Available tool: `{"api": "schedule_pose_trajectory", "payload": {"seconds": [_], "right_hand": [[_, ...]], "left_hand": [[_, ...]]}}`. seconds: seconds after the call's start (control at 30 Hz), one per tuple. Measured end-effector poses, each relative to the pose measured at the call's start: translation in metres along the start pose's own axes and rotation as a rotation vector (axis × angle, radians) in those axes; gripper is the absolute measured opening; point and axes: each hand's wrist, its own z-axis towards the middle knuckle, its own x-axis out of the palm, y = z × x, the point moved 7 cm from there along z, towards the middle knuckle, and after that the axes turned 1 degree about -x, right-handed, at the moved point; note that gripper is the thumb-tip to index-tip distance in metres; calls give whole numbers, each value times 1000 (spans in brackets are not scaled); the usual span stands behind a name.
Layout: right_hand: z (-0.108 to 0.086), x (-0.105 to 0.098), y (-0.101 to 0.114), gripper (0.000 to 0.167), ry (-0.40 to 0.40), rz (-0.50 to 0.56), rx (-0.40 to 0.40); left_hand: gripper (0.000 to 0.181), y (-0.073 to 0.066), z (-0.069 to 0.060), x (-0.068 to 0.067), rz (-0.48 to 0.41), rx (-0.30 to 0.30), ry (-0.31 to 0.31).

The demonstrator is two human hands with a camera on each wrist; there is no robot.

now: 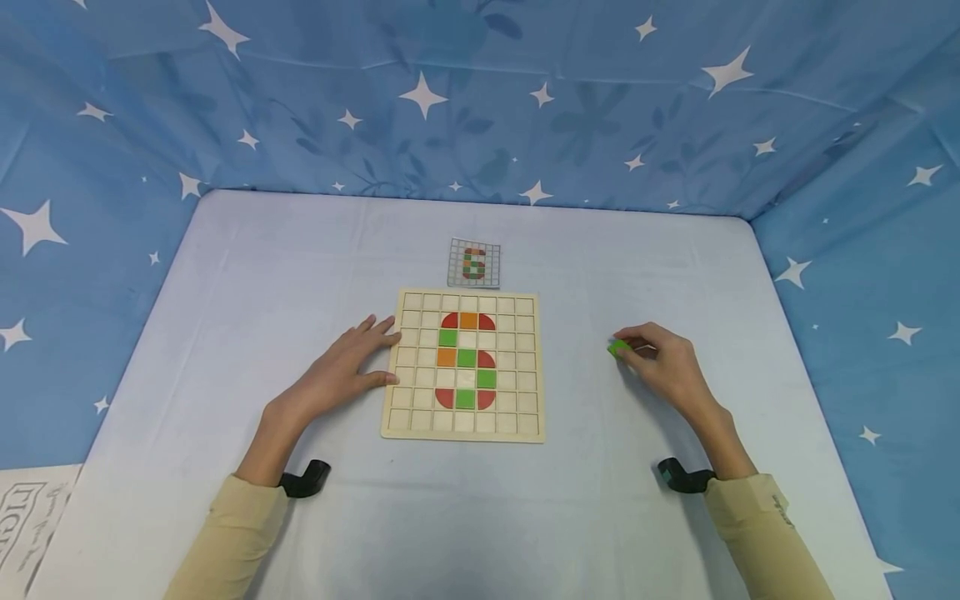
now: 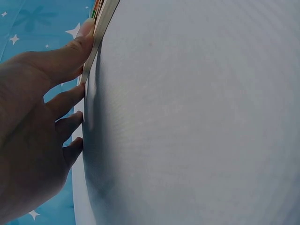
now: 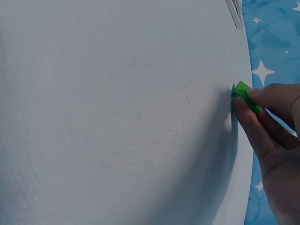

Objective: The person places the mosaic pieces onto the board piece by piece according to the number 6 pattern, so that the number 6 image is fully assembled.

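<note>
A pale square grid board (image 1: pixel 522 367) lies mid-table with red rounded tiles (image 1: pixel 486 321), orange square tiles (image 1: pixel 446 357) and green square tiles (image 1: pixel 466 358) in some of its cells. At the board's left edge rests my left hand (image 1: pixel 333 375), fingers spread and fairly straight, the thumb and fingertips touching the rim. To the right of the board, my right hand (image 1: pixel 667 362) pinches a small green piece (image 3: pixel 243 96) between thumb and fingers, close to the tablecloth. Its exact shape is partly hidden by the fingertips. Behind the board lies a small pattern card (image 1: pixel 474 263) with a similar coloured figure.
A white cloth (image 1: pixel 585 500) covers the table. Blue star-print curtains (image 1: pixel 487 100) hang behind and at both sides. A printed paper or bag (image 1: pixel 33 517) shows at the lower left. Black wrist devices (image 1: pixel 306 479) sit at both wrists.
</note>
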Motion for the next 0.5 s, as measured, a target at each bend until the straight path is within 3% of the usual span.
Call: {"api": "schedule_pose_trajectory", "payload": {"seconds": [0.5], "right_hand": [[-2, 8, 7, 21, 52, 165, 96]], "left_hand": [[70, -1, 0, -1, 13, 13, -8]]}}
